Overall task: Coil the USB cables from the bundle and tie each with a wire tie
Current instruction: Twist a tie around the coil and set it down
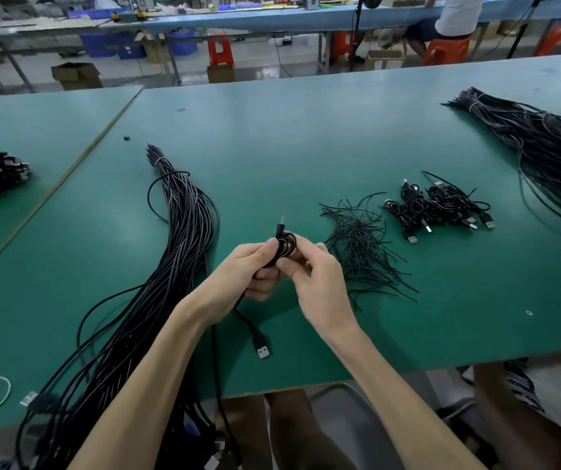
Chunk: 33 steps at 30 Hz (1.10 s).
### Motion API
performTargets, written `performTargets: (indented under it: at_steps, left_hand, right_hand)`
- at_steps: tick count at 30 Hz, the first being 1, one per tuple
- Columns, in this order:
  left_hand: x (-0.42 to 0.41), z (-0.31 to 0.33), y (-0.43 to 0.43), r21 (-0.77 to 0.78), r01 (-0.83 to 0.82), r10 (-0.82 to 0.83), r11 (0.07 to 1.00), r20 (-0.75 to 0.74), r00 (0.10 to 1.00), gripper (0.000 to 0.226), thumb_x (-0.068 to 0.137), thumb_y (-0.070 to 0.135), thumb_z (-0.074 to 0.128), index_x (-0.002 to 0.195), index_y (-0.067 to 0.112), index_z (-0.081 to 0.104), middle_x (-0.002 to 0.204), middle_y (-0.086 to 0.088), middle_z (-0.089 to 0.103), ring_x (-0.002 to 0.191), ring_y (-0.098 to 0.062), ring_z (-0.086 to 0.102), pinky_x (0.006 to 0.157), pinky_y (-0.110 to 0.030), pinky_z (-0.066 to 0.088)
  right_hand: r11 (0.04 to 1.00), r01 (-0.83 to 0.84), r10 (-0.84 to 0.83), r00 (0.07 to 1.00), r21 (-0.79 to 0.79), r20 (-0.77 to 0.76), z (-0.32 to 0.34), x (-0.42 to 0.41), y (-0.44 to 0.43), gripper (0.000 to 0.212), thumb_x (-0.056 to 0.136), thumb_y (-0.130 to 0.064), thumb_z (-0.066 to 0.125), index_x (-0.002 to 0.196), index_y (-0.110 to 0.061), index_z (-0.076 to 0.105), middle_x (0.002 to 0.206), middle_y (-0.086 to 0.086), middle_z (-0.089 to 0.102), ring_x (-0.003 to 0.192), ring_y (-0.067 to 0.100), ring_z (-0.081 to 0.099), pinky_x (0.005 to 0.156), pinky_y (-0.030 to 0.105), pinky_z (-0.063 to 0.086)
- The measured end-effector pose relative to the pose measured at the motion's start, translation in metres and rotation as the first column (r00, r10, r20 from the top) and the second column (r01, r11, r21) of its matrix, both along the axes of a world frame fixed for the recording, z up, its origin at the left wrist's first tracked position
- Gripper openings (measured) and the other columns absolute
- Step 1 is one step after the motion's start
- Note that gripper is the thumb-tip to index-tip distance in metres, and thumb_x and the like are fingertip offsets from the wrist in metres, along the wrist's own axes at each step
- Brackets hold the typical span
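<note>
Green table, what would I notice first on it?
The left hand and right hand hold a small cable coil in the middle. A long black cable bundle sweeps down the left of the table, and loose wire ties and finished coils lie to the right.

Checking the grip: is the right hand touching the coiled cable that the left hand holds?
Touching. In the head view the right hand pinches the coiled cable, which the left hand also grips.
</note>
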<state>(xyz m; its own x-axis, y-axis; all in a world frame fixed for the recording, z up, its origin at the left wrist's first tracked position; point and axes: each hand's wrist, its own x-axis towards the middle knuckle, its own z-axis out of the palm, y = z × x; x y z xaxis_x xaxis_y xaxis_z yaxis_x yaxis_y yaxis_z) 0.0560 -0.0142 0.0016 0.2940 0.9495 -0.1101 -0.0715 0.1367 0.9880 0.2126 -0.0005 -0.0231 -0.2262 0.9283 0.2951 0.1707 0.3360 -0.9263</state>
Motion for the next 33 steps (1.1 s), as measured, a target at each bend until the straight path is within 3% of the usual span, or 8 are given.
performTargets:
  at_steps: [2,5,7,14,18,23,27,33]
  left_hand:
    - [0.000,0.001,-0.001,-0.010,-0.002,0.002,1.000,-0.028,1.000,0.040,0.106,0.048,0.043,0.077,0.027,0.061,0.067,0.006,0.029,0.054,-0.011,0.018,0.046,-0.019,0.022]
    - [0.001,0.002,-0.001,-0.007,-0.002,0.001,1.000,-0.074,0.997,0.043,0.108,0.049,0.042,0.075,0.028,0.058,0.066,0.005,0.030,0.054,-0.011,0.019,0.047,-0.021,0.021]
    - [0.001,0.003,-0.002,0.000,-0.002,0.002,1.000,-0.093,0.996,0.043,0.108,0.051,0.041,0.075,0.026,0.056,0.066,0.004,0.030,0.054,-0.012,0.018,0.047,-0.021,0.021]
    - [0.000,-0.001,-0.001,0.043,-0.023,0.026,0.999,-0.070,0.997,0.041,0.102,0.052,0.048,0.082,0.017,0.055,0.067,0.005,0.031,0.054,-0.013,0.019,0.046,-0.019,0.025]
    - [0.001,-0.002,0.001,0.074,-0.084,0.091,0.994,-0.104,0.990,0.045,0.101,0.051,0.049,0.091,0.008,0.055,0.066,0.005,0.032,0.055,-0.012,0.021,0.046,-0.019,0.025]
    - [0.006,-0.006,0.002,0.092,-0.249,0.260,0.964,-0.134,0.956,0.036,0.104,0.042,0.048,0.111,0.007,0.043,0.062,0.010,0.054,0.049,-0.007,0.033,0.046,-0.020,0.031]
    - [0.009,-0.008,0.003,0.095,-0.307,0.319,0.947,-0.161,0.934,0.023,0.111,0.034,0.041,0.104,0.013,0.038,0.060,0.009,0.057,0.050,-0.010,0.033,0.046,-0.023,0.029]
    - [0.008,-0.009,0.004,0.339,-0.274,0.362,0.900,-0.232,0.903,0.024,0.110,0.025,0.043,0.090,0.012,0.038,0.061,0.001,0.060,0.040,-0.011,0.033,0.040,-0.022,0.026]
  right_hand:
    - [0.999,-0.021,0.020,1.000,-0.031,-0.018,-0.002,0.000,0.002,0.030,0.098,-0.008,0.066,0.117,-0.030,0.072,0.089,-0.005,0.067,0.093,0.009,0.052,0.083,0.014,0.039]
    - [0.991,-0.092,0.082,0.992,-0.100,-0.099,-0.003,0.001,0.004,0.030,0.098,-0.007,0.065,0.103,-0.036,0.072,0.087,-0.004,0.070,0.097,0.027,0.059,0.092,0.033,0.048]
    - [0.984,-0.127,0.109,0.984,-0.122,-0.139,-0.002,0.002,0.005,0.030,0.098,-0.006,0.065,0.099,-0.035,0.073,0.089,-0.004,0.072,0.100,0.030,0.061,0.095,0.038,0.050]
    - [0.985,-0.122,0.097,0.975,-0.122,-0.199,-0.002,0.002,0.005,0.020,0.097,-0.005,0.067,0.110,-0.019,0.074,0.099,0.004,0.073,0.098,0.026,0.064,0.090,0.034,0.052]
    - [0.983,-0.118,0.079,0.961,-0.138,-0.264,-0.001,0.002,0.004,0.014,0.096,-0.009,0.070,0.105,-0.018,0.076,0.090,-0.006,0.075,0.085,0.011,0.069,0.080,0.019,0.052]
    - [0.982,-0.120,0.075,0.955,-0.144,-0.287,-0.002,0.000,0.004,0.015,0.095,-0.010,0.071,0.105,-0.021,0.077,0.088,-0.007,0.077,0.078,0.005,0.069,0.077,0.016,0.052]
    - [0.982,-0.110,0.062,0.955,-0.152,-0.290,-0.003,-0.001,0.004,0.013,0.095,-0.010,0.071,0.104,-0.018,0.076,0.089,-0.005,0.077,0.080,0.007,0.070,0.079,0.018,0.053]
    - [0.979,-0.111,0.053,0.948,-0.171,-0.314,-0.003,-0.001,0.004,0.012,0.094,-0.006,0.071,0.106,-0.010,0.072,0.082,-0.004,0.075,0.077,0.009,0.069,0.080,0.020,0.053]
